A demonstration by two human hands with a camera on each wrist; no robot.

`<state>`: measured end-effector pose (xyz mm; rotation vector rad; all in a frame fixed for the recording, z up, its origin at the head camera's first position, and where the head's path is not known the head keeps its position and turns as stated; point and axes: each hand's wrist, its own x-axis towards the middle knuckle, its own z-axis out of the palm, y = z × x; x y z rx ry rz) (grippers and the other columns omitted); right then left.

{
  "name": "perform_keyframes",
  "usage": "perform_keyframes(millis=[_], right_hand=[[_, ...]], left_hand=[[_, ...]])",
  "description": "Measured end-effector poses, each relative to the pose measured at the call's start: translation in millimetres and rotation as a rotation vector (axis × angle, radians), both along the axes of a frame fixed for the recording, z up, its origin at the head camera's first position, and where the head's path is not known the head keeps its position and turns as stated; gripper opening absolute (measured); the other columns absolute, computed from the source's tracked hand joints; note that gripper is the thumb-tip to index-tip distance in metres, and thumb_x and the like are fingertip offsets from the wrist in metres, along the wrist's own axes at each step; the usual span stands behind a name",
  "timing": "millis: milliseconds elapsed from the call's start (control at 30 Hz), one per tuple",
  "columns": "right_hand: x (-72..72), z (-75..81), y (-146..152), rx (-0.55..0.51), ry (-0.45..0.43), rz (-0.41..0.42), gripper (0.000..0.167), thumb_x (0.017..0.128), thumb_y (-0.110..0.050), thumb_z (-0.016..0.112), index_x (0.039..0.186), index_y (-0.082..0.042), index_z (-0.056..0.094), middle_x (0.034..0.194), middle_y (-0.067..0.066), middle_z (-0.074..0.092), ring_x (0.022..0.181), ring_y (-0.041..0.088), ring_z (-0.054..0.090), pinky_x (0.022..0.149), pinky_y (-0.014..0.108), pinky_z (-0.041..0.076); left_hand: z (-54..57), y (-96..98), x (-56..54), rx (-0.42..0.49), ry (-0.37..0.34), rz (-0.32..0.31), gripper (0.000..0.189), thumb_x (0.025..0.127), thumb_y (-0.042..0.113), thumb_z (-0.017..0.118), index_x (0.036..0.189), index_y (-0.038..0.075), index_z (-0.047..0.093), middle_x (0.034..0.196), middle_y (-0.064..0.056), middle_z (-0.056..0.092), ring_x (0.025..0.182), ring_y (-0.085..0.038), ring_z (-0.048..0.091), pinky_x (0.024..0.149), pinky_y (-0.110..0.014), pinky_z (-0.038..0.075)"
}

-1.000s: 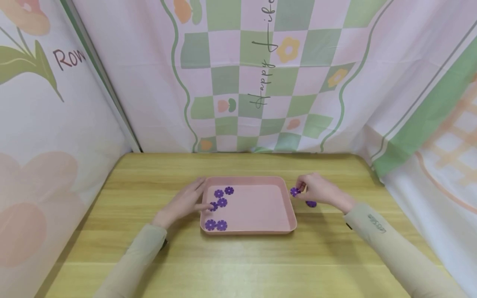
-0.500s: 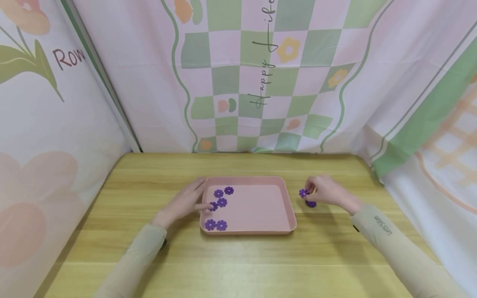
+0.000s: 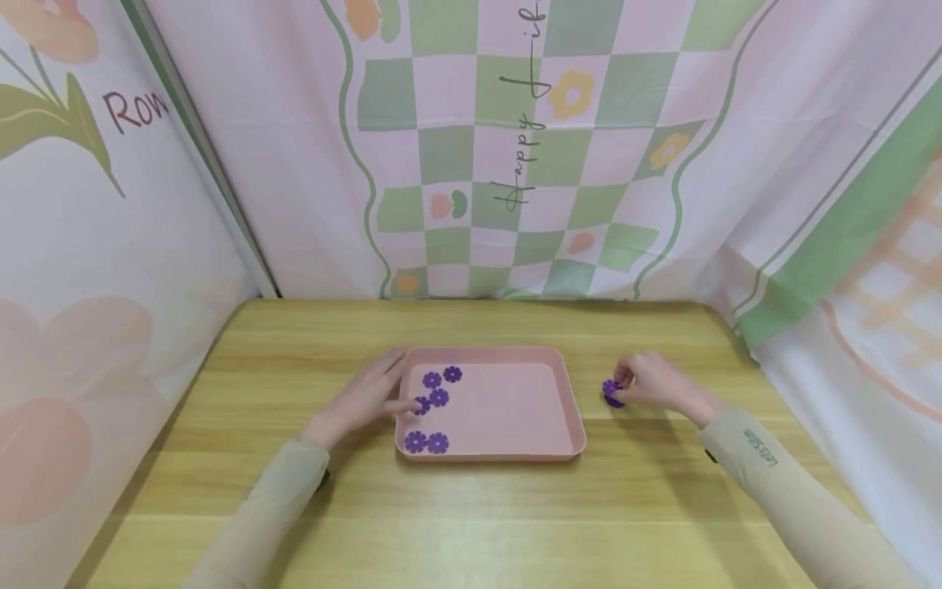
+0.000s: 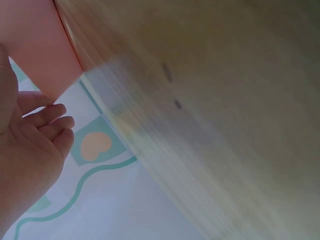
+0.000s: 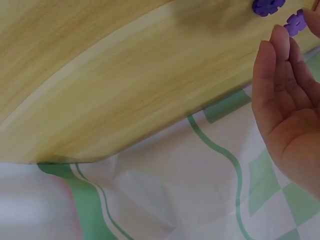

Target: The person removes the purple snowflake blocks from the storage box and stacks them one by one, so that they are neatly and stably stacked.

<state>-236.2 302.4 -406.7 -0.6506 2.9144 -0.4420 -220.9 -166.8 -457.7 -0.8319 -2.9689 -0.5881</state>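
Observation:
In the head view, my left hand holds the left side of a pink tray, its thumb over the rim and its fingers along the outside. The left wrist view shows those fingers bent at the tray's corner. Purple snowflake discs lie along the tray's left part; the thumb overlaps one of them. To the right of the tray, my right hand pinches a purple snowflake disc between thumb and fingertips. Close beneath it, another purple disc lies on the table.
Pale wood makes up the table. A checkered green and white cloth hangs behind its far edge, with printed cloths at both sides.
My right hand has moved rightward and a little toward me with its snowflake disc, which now overlaps the disc on the table. The left hand and the tray have stayed put.

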Motion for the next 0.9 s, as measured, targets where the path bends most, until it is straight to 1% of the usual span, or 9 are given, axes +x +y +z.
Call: perform_keyframes(millis=[233,333,600,833,900], right_hand=[[-1.9,-4.8,3.7,0.033,-0.011,0.006,0.018,0.080,-0.016,0.079,0.087,-0.003,0.069,0.082,0.006,0.072,0.075,0.018,0.067,0.071,0.038,0.060],[-2.9,-7.5,5.2,0.039,-0.013,0.008,0.018,0.080,-0.016,0.079,0.087,-0.003,0.069,0.082,0.006,0.072,0.075,0.018,0.068,0.072,0.039,0.061],[-0.6,-9.9,5.5,0.064,0.002,0.005,0.020,0.078,-0.019,0.080,0.086,-0.004,0.069,0.082,0.005,0.072,0.075,0.018,0.067,0.070,0.038,0.060],[0.5,-13.4,6.4,0.055,0.004,0.004,0.022,0.078,-0.022,0.081,0.085,-0.005,0.069,0.081,0.005,0.072,0.074,0.017,0.067,0.070,0.038,0.060],[0.2,-15.2,7.5,0.056,0.003,0.001,0.022,0.078,-0.022,0.081,0.085,-0.006,0.069,0.080,0.004,0.072,0.073,0.016,0.066,0.069,0.037,0.060]], left_hand=[[2.3,0.5,-0.7,0.006,0.004,0.000,0.099,0.085,0.052,0.071,0.154,-0.003,0.025,0.161,-0.025,0.027,0.150,-0.040,0.028,0.124,-0.056,0.026],[2.3,0.4,-0.9,0.005,0.007,-0.001,0.099,0.085,0.052,0.071,0.154,-0.003,0.025,0.161,-0.025,0.027,0.150,-0.040,0.028,0.125,-0.056,0.026],[2.0,-0.4,-1.5,0.008,-0.002,-0.002,0.100,0.085,0.053,0.070,0.154,-0.003,0.024,0.162,-0.024,0.025,0.150,-0.039,0.027,0.125,-0.056,0.025],[1.2,-0.9,-1.5,0.002,-0.031,0.010,0.101,0.085,0.055,0.069,0.155,-0.001,0.022,0.163,-0.023,0.024,0.151,-0.038,0.025,0.125,-0.055,0.024],[0.7,-1.1,-1.4,0.000,-0.026,0.006,0.101,0.085,0.055,0.069,0.155,-0.001,0.023,0.162,-0.023,0.024,0.151,-0.038,0.026,0.125,-0.055,0.024]])
